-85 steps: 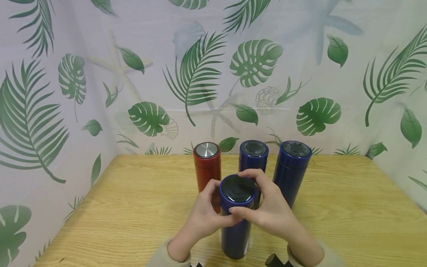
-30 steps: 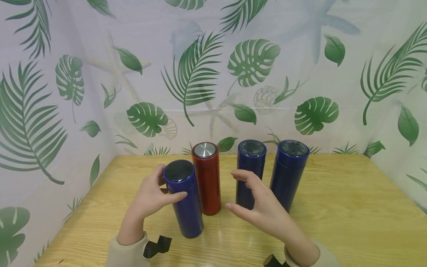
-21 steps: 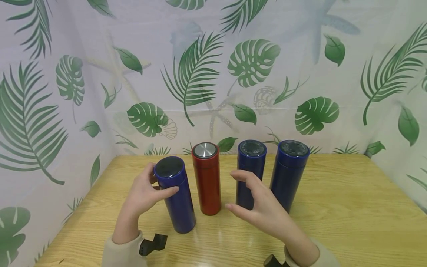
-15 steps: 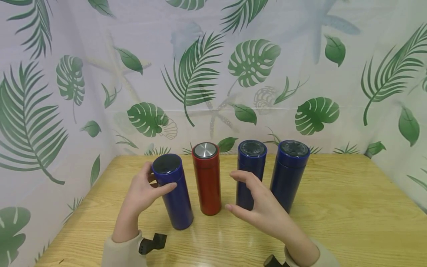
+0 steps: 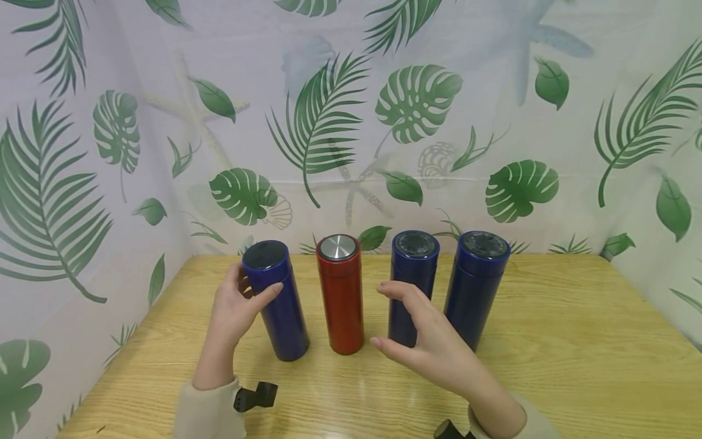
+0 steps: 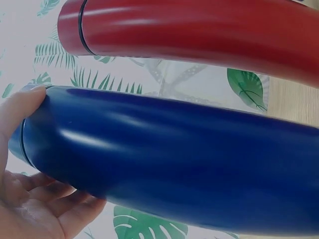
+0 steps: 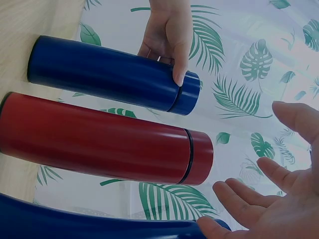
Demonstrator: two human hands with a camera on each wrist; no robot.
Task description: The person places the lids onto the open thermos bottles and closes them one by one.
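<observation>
My left hand (image 5: 233, 308) grips a blue thermos (image 5: 282, 326) near its dark-topped lid, thumb on the near side and fingers round the far side. In the left wrist view that blue thermos (image 6: 164, 159) fills the middle, with the left hand (image 6: 37, 199) at its lid end. Just right of it stands a red thermos (image 5: 342, 311) with a silver top. My right hand (image 5: 433, 335) holds nothing; its thumb and fingers are spread apart in front of another blue thermos (image 5: 414, 271), partly hiding it. The right wrist view shows the right hand (image 7: 269, 199) with fingers apart.
A further blue thermos (image 5: 477, 286) stands at the right end of the row. All are on a wooden table (image 5: 576, 353). Behind hangs a white cloth (image 5: 340, 183) printed with green leaves. A black wrist mount (image 5: 256, 396) sits at the left sleeve.
The blue thermos, earlier between both hands in front, has moved left and back in my left hand, to the left of the red thermos. My right hand has let go and stayed in place.
</observation>
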